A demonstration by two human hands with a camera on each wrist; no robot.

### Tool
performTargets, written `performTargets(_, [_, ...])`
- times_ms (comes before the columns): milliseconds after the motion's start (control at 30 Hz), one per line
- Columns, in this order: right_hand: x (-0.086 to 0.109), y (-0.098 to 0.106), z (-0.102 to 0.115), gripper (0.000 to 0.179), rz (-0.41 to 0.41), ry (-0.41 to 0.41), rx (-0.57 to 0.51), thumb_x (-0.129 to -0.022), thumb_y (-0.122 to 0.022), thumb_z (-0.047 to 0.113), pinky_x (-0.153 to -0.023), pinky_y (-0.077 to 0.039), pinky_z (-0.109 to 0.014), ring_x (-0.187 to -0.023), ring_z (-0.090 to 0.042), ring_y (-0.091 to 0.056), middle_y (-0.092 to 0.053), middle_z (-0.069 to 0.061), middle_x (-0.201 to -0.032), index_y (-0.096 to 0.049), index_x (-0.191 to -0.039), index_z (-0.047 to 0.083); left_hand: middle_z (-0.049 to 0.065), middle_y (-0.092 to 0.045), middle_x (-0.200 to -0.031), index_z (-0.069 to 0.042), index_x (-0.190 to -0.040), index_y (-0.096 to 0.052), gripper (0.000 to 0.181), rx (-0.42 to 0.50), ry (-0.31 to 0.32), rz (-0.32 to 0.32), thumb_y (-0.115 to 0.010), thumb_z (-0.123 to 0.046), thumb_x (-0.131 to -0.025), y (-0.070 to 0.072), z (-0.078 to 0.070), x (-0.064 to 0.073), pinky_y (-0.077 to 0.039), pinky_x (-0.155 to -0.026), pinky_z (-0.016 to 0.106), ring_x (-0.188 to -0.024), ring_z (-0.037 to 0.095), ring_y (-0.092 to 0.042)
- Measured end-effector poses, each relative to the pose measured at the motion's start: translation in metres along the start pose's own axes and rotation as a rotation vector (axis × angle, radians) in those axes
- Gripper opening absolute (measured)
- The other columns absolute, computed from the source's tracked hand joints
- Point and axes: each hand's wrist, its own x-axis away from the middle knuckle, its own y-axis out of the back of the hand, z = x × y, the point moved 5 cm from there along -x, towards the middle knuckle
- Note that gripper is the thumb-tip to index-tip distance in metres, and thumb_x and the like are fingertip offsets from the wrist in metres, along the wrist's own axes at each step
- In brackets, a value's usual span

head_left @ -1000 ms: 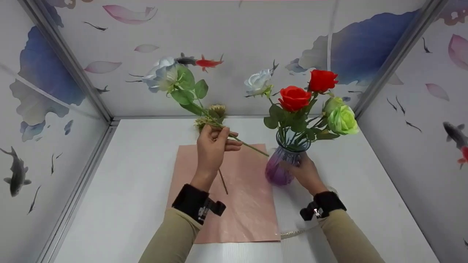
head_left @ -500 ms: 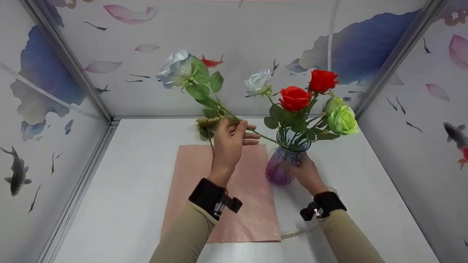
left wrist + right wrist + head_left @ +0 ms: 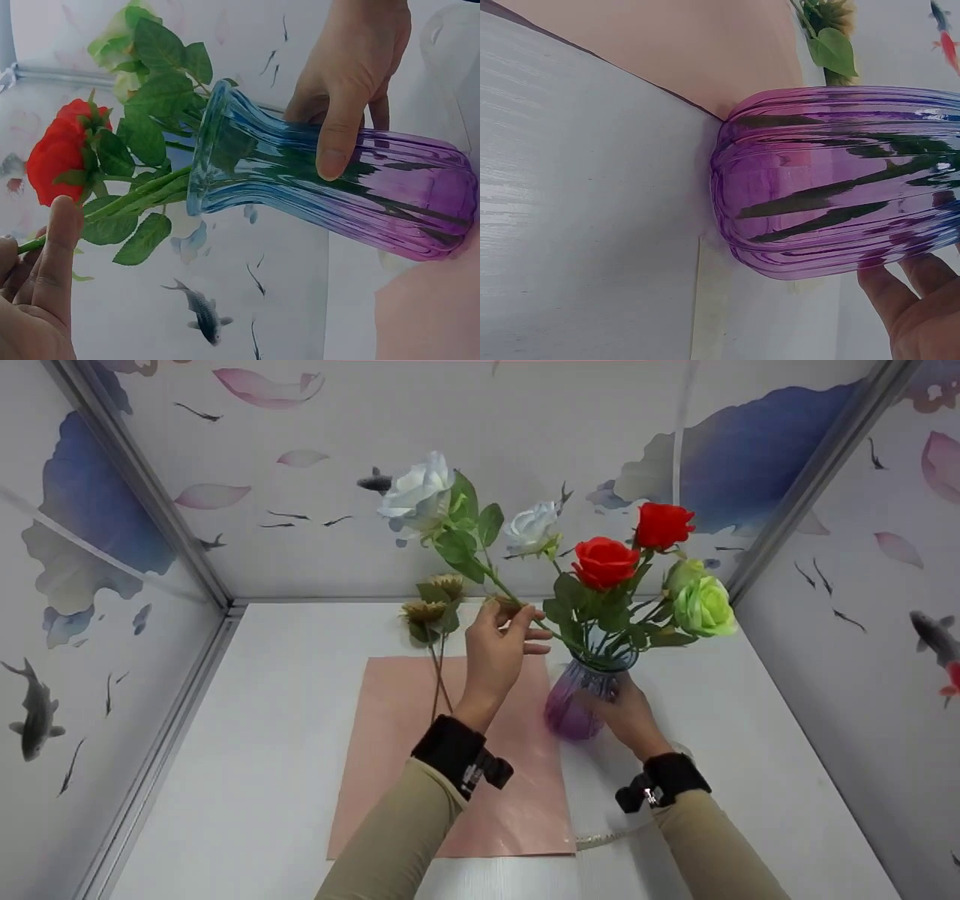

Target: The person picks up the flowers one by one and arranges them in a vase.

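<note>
My left hand (image 3: pixel 501 656) pinches the green stem of a pale blue-white artificial rose (image 3: pixel 418 493), whose bloom leans up and left. In the left wrist view the stem slants into the mouth of a ribbed glass vase (image 3: pixel 300 165), blue at the top and purple below. The right hand (image 3: pixel 631 718) grips the vase's right side, thumb across its front in the left wrist view. Inside the vase stand red roses (image 3: pixel 604 562), a green rose (image 3: pixel 703 606) and a smaller pale rose (image 3: pixel 531 528). Dark stem ends show through the purple glass (image 3: pixel 802 202).
Two brownish-yellow flowers (image 3: pixel 424 613) lie left of the left hand, their stems over a pink sheet (image 3: pixel 510 795) on the white table (image 3: pixel 247 750). A thin pale strip (image 3: pixel 609 838) lies near the right wrist. Printed panels (image 3: pixel 480 420) enclose the back and sides.
The left hand has moved right and slightly up with the pale rose, bringing its stem end from left of the vase into the mouth. The right hand and vase have stayed put.
</note>
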Motion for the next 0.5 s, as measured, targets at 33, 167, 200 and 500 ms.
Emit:
performTargets(33, [0.000, 0.000, 0.000, 0.101, 0.000, 0.001, -0.003, -0.086, -0.076, 0.058, -0.117, -0.034, -0.055, -0.148, -0.040, -0.035, -0.040, -0.023, -0.158, -0.026, -0.159, 0.009, 0.021, -0.068, -0.114, -0.001, -0.120, -0.057, 0.022, -0.002, 0.010, 0.008, -0.058, -0.017, -0.106, -0.002, -0.002, 0.001, -0.062, -0.077, 0.038, -0.090, 0.031, -0.075])
performTargets(167, [0.000, -0.001, 0.000, 0.101, 0.003, -0.002, -0.009, -0.086, -0.076, 0.058, -0.116, -0.035, -0.055, -0.148, -0.040, -0.035, -0.041, -0.022, -0.158, -0.026, -0.159, 0.010, 0.019, -0.068, -0.112, 0.000, -0.116, -0.060, 0.019, -0.027, 0.024, 0.018, -0.060, -0.015, -0.105, -0.008, 0.004, -0.001, -0.062, -0.075, 0.036, -0.092, 0.039, -0.074])
performTargets(200, [0.000, -0.001, 0.000, 0.101, 0.004, -0.004, -0.010, -0.086, -0.077, 0.058, -0.116, -0.035, -0.055, -0.148, -0.040, -0.036, -0.041, -0.022, -0.158, -0.026, -0.160, 0.011, 0.018, -0.068, -0.111, 0.000, -0.115, -0.061, 0.018, -0.040, 0.031, 0.018, -0.060, -0.015, -0.105, -0.009, 0.005, -0.001, -0.062, -0.074, 0.036, -0.091, 0.039, -0.074])
performTargets(500, [0.001, 0.000, 0.002, 0.090, -0.031, 0.027, -0.004, -0.088, -0.078, 0.047, -0.115, -0.037, -0.055, -0.145, -0.041, -0.040, -0.045, -0.023, -0.154, -0.032, -0.157, 0.013, 0.017, -0.067, -0.107, -0.006, -0.111, -0.065, 0.012, -0.125, 0.057, 0.031, -0.061, -0.015, -0.104, -0.017, 0.022, -0.005, -0.061, -0.067, 0.033, -0.078, 0.026, -0.074])
